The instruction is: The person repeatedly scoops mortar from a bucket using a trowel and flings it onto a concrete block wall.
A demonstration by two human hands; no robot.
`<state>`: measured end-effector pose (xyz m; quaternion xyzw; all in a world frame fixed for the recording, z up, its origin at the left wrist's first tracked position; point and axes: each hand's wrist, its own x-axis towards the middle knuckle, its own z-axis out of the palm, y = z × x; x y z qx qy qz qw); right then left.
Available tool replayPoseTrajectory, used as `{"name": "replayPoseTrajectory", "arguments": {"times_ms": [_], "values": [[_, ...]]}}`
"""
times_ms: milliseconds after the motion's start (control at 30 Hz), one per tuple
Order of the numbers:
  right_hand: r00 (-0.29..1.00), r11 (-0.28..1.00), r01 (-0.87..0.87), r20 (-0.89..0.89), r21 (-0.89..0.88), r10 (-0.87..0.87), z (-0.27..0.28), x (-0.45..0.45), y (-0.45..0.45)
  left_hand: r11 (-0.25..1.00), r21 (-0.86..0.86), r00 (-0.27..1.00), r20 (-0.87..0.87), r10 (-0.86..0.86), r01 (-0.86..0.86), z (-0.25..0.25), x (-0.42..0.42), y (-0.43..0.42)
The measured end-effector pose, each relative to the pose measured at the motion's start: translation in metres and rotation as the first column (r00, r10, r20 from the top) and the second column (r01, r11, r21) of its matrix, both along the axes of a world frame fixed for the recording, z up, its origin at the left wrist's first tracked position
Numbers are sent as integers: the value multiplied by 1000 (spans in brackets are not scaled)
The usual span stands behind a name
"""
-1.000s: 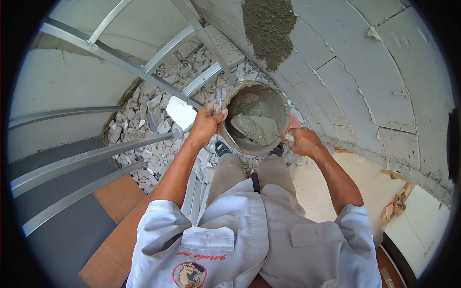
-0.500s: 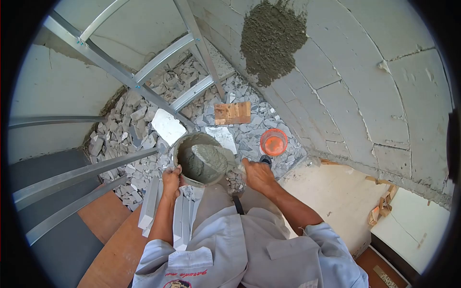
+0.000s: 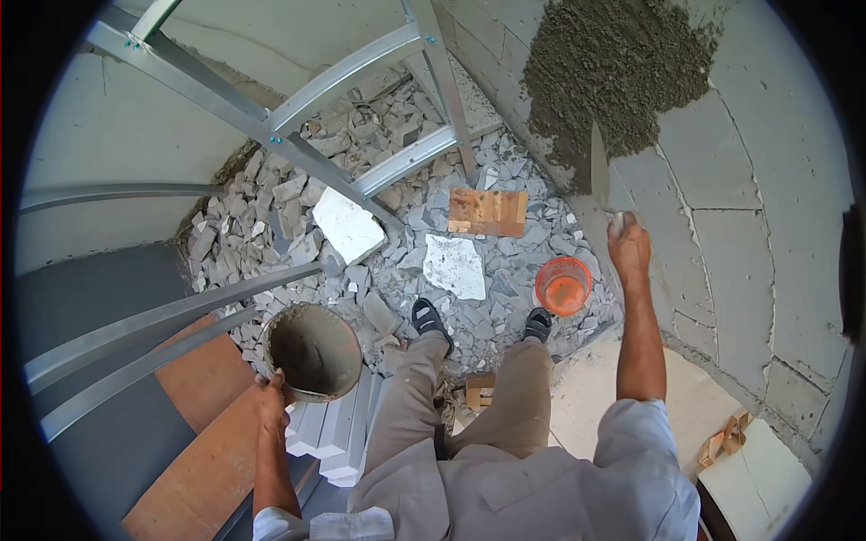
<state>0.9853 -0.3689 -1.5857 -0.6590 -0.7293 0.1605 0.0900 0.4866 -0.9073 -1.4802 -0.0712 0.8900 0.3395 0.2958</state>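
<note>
My left hand (image 3: 271, 401) is closed on the rim of a mortar bucket (image 3: 336, 356), which I hold out at my left side, tilted; grey residue coats its inside. My right hand (image 3: 629, 245) grips the handle of a trowel (image 3: 599, 167) by the block wall (image 3: 713, 171). The trowel's blade points up the wall, seen nearly edge-on at the lower border of a rough patch of wet mortar (image 3: 622, 77). Whether the blade touches the wall I cannot tell.
Broken block rubble (image 3: 397, 216) covers the floor around my feet. An orange bucket (image 3: 564, 287), a wooden board (image 3: 487, 212) and white slabs (image 3: 454, 267) lie on it. A metal frame (image 3: 361, 185) stands ahead; stacked pale bars (image 3: 338, 424) are at my left.
The trowel, earlier over the bucket with mortar on it, has moved right and up to the wall. My left hand has carried the bucket left and down. The view has shifted.
</note>
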Motion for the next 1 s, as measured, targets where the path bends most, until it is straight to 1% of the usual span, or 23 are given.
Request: {"name": "replayPoseTrajectory", "arguments": {"times_ms": [33,67,100,133,200,233,267,300,333,367,400,433,467,500,567,600,667,700,800,833,900,967,1000], "values": [[999,1000,-20,27,-21,20,67,6,-5,994,94,999,-9,48,-47,3,12,18],[998,998,-42,52,-39,44,119,12,-15,997,76,998,54,27,-31,6,12,25],[991,996,-94,95,-1,94,160,16,-24,995,101,997,77,-32,25,-6,11,32],[980,988,-152,135,28,147,194,20,-39,990,121,992,91,-86,75,-10,10,36],[942,952,-305,155,27,297,245,10,-62,972,-20,967,106,-231,234,38,37,97],[914,922,-387,134,-2,384,265,3,-80,974,86,974,59,-217,212,24,43,101],[879,885,-466,106,-21,465,275,-7,-96,961,89,963,49,-265,260,9,43,106],[838,844,-530,105,-81,536,278,-19,-110,939,110,941,61,-332,324,22,53,128],[798,802,-580,102,-140,594,279,-30,-124,910,264,940,38,-340,319,19,63,144],[760,763,-619,102,-188,642,278,-40,-134,882,294,916,42,-398,370,30,73,165],[713,731,-659,165,-175,682,269,-51,-144,844,329,886,44,-462,424,45,84,187],[665,703,-693,234,-158,709,256,-64,-150,808,332,854,16,-520,486,52,94,209],[657,703,-706,293,-83,694,246,-75,-155,768,333,817,-12,-576,547,61,106,229],[651,698,-716,353,-8,672,240,-82,-156,701,290,744,-66,-665,652,80,120,251],[596,673,-739,444,-22,669,236,-82,-153,540,182,567,-160,-808,822,127,149,292],[563,660,-751,487,-36,668,236,-78,-153,474,169,501,-211,-839,864,140,161,308],[599,650,-747,284,-139,749,236,-43,-146,342,138,369,-309,-877,929,157,184,335],[609,632,-750,172,-192,775,236,-28,-146,320,124,343,-327,-880,939,162,193,343],[728,667,-662,-81,-343,681,231,-5,-162,292,160,330,-337,-882,943,155,211,348],[766,690,-639,-203,-339,610,226,3,-170,317,181,359,-299,-884,931,150,211,345],[785,726,-597,-436,-341,440,214,18,-185,375,216,420,-224,-879,901,137,203,333],[833,704,-553,-314,-445,456,206,27,-189,535,404,596,-31,-802,742,132,194,316],[851,694,-521,-245,-497,464,202,29,-191,607,480,658,81,-749,633,132,191,309]]}}
